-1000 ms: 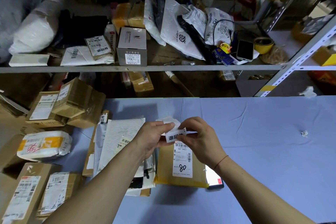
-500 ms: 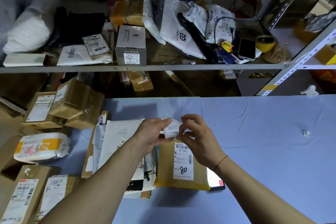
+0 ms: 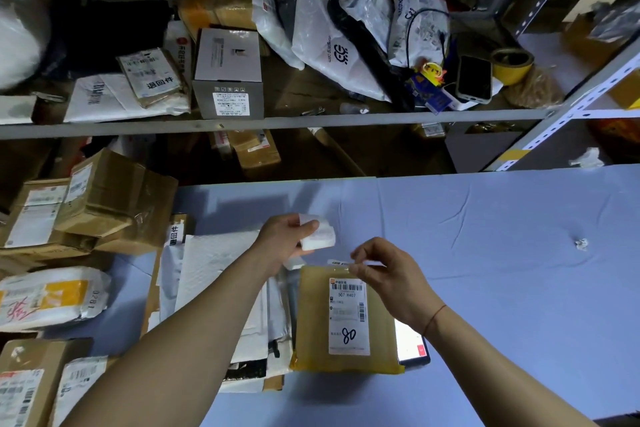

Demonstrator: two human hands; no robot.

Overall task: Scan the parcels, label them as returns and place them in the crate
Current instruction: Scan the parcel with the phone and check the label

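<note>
The brown parcel [image 3: 346, 319] lies flat on the blue table [image 3: 502, 253], its long axis running away from the person, the shipping label [image 3: 349, 315] facing up with "80" written on it. Its far edge sits directly under the right hand [image 3: 388, 274], whose thumb and forefinger are pressed together on a small return sticker [image 3: 341, 263], held just over that far edge and stretched out toward the left. The other fingers curl loosely above it. So the sticker has only to go down and a little nearer to land on the parcel's top face; I judge the right hand is the one that does it, being the nearer. The left hand [image 3: 287, 239] is up and to the left, apart from the parcel, gripping the roll of stickers [image 3: 320, 236] between thumb and curled fingers. A lit phone [image 3: 410, 345] pokes out from under the parcel's right side. No crate shows anywhere
</note>
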